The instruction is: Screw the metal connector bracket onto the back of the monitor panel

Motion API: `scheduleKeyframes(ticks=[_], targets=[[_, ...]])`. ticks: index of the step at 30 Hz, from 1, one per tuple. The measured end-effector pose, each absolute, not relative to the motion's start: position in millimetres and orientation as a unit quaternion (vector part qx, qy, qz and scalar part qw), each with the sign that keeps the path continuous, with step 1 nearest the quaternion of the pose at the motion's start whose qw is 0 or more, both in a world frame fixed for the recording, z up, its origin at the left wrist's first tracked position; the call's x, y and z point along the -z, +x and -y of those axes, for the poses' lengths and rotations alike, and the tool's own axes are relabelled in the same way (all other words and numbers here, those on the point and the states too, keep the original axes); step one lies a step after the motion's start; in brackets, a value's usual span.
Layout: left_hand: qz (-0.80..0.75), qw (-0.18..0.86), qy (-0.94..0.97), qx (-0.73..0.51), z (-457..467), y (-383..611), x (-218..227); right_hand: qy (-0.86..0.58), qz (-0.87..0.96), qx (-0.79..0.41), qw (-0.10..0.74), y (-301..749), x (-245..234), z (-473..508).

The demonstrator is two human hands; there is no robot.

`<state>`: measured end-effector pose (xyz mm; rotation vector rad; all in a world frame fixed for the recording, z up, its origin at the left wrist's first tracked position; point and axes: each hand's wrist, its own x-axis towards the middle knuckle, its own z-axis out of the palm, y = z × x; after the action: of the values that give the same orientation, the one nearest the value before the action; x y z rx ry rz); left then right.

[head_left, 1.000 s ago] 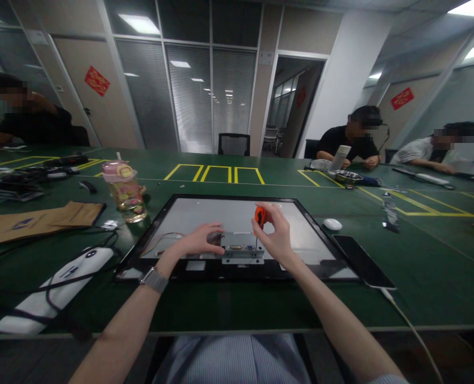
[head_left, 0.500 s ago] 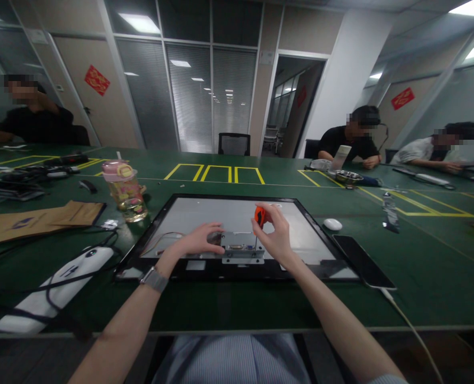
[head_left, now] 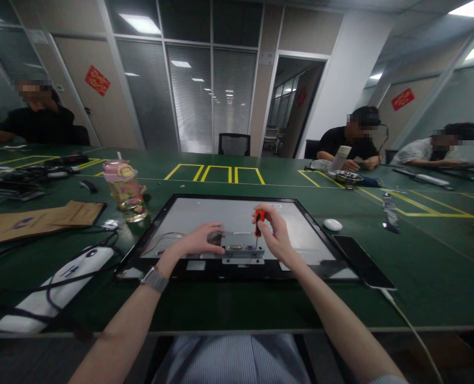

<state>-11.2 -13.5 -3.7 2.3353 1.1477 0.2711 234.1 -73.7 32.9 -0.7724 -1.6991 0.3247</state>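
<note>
A flat monitor panel [head_left: 205, 210] lies face down on the green table, its grey metal back up inside a black frame. Near its front edge sits a small metal bracket with connector ports [head_left: 241, 249]. My right hand [head_left: 275, 234] is closed round an orange-handled screwdriver [head_left: 258, 220], held upright with its tip down on the bracket's right end. My left hand [head_left: 200, 240] rests on the panel just left of the bracket, fingers curled over a small dark part. A watch sits on my left wrist.
A pink-lidded drink bottle [head_left: 125, 191] and brown paper bags [head_left: 37, 220] lie to the left, a white device with black cables [head_left: 53, 290] at front left. A white mouse [head_left: 333, 224] and a cabled phone [head_left: 363, 260] are on the right. Three people sit at the table's far sides.
My right hand has shifted its grip lower on the screwdriver, covering more of the orange handle. My left hand has stayed put. The person at far left has moved slightly.
</note>
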Motion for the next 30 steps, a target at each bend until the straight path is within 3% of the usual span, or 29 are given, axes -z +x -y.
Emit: scheduleKeyframes(ticks=[5, 13, 16, 18, 21, 30], targets=[[-0.428, 0.263, 0.859, -0.100, 14, -11, 2, -0.314, 0.679, -0.263, 0.609, 242, -46, 72], [-0.433, 0.257, 0.859, -0.096, 17, -9, -2, -0.274, 0.780, -0.335, 0.452, 256, -75, 80], [-0.427, 0.259, 0.860, -0.099, 15, -11, 1, -0.297, 0.752, -0.312, 0.499, 256, -68, 77], [-0.426, 0.262, 0.861, -0.097, 14, -12, 3, -0.349, 0.724, -0.204, 0.559, 256, -59, 74], [-0.431, 0.260, 0.859, -0.094, 13, -13, 4, -0.383, 0.715, -0.075, 0.580, 259, -47, 75], [-0.426, 0.261, 0.862, -0.092, 13, -13, 4, -0.313, 0.707, -0.266, 0.575, 260, -45, 76]])
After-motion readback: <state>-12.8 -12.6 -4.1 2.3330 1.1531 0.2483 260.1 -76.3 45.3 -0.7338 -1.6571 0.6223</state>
